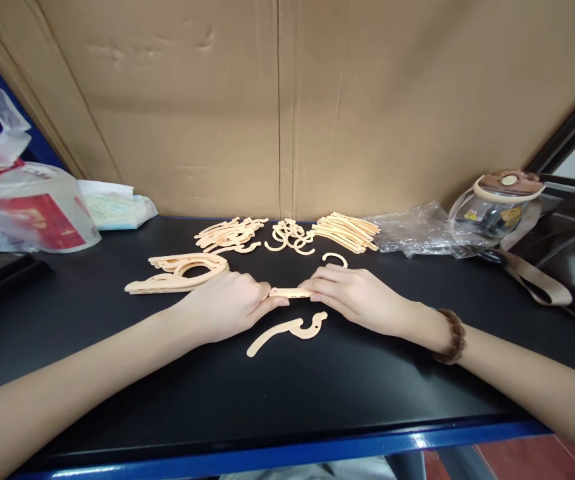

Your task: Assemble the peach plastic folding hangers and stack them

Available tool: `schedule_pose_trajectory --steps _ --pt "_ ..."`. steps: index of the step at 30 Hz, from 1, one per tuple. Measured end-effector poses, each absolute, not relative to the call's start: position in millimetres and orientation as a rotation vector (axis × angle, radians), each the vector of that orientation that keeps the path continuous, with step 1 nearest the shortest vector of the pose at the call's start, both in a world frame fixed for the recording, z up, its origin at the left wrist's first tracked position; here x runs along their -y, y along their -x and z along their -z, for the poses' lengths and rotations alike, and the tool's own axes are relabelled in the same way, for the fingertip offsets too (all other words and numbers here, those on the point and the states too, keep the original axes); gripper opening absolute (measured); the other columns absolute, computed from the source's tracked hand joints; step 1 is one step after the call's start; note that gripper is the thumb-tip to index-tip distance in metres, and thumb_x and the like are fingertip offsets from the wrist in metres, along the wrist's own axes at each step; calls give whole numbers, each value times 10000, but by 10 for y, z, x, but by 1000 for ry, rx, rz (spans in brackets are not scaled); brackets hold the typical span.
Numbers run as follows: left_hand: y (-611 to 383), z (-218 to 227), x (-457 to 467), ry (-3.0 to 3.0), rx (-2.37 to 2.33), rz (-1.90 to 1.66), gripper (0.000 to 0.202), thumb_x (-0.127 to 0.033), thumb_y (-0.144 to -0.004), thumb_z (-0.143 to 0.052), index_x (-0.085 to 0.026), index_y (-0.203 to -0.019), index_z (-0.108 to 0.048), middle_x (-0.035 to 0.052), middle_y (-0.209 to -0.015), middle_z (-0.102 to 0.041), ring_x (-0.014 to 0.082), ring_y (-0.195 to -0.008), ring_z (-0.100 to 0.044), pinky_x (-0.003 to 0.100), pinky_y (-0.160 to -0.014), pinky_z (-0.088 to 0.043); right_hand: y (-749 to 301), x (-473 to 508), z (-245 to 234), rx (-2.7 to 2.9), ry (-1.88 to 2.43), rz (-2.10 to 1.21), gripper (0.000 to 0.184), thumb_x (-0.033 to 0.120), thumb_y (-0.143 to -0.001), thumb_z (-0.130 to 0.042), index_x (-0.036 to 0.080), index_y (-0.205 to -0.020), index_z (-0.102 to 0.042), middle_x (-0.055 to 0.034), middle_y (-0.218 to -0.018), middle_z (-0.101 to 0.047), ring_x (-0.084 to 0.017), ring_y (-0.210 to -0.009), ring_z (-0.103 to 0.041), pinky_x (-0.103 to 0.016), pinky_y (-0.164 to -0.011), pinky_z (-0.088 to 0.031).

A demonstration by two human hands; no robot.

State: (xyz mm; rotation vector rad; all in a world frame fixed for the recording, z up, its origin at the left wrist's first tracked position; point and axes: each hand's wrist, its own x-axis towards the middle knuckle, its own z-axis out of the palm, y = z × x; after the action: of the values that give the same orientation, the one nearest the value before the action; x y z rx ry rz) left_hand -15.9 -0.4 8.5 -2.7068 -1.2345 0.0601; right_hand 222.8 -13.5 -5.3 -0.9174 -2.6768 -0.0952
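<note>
Between my two hands is a peach-coloured plastic strip [291, 293], held level just above the black table [207, 400]. My left hand [234, 300] is closed on its left end, thumb along the near side. Fingers of my right hand [350, 297] pinch its right end. Nearer to me lies a loose curved plastic arm with a hooked end [273, 333]. A plastic hook [336, 259] sits just beyond my right fingers. Left of my left hand, folded plastic hangers [162, 283] lie stacked, partly hidden by that hand.
Along the back lie piles of curved arms [230, 233], hooks [290, 235] and straight strips [350, 230]. Clear plastic wrap [417, 230] and a strapped water bottle [500, 207] stand at the right. A bagged container [42, 213] and a tissue pack [117, 208] are at the left. Cardboard [192, 120] rises behind.
</note>
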Motion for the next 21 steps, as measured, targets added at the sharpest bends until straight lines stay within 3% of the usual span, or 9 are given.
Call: schedule_pose_trajectory --steps 12,16,21 --pt "148 -146 37 2684 1151 -51 551 -469 -976 -250 -169 -695 -617 62 -640 -664 191 -527 -593 270 -471 -253 -2226 130 54 2652 922 95 297 297 -993 -366 172 -1141 -591 -68 -1000 -637 -166 -904 -594 -289 -798 -483" --pt "170 -197 49 2649 1089 39 381 -455 -940 -351 -177 -781 -556 21 -607 -623 172 -507 -554 275 -460 -218 -2222 137 47 2654 917 78 282 289 -989 -379 174 -1146 -583 -62 -984 -634 -161 -883 -591 -280 -759 -476" --pt "209 -324 61 2712 1051 118 86 -238 -819 -440 -195 -790 -508 -1 -647 -574 149 -547 -507 270 -513 -307 -2232 120 26 2626 935 58 264 303 -983 -401 180 -1112 -597 -54 -961 -639 -164 -886 -583 -294 -784 -456"
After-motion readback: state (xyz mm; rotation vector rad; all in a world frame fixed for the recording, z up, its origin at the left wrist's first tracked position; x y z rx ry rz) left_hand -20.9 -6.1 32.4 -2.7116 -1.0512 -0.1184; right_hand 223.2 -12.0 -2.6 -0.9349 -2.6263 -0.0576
